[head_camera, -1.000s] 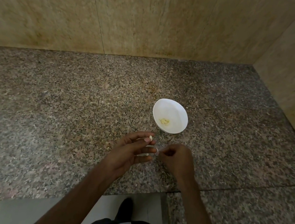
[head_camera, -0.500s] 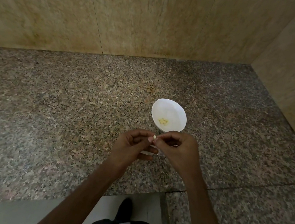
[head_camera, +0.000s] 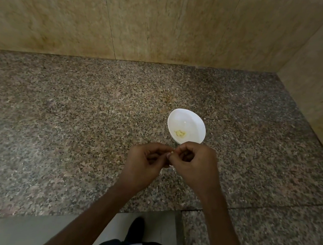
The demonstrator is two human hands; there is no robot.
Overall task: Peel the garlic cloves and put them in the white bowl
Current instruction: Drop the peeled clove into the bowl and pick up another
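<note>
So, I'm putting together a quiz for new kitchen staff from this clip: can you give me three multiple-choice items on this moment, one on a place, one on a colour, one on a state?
1. Where is the bowl?
A. On the counter, just beyond the left hand and right hand.
B. In a sink.
C. On a shelf.

2. What colour is the bowl?
A. Blue.
B. White.
C. Black.

3. What are the hands doing?
A. Lying flat on the counter.
B. Pinching a garlic clove between them.
C. Lifting the bowl.

Answers: 1 A, it stands on the speckled stone just past the hands; 2 B, it is plain white; 3 B, both hands close on the small pale clove.
</note>
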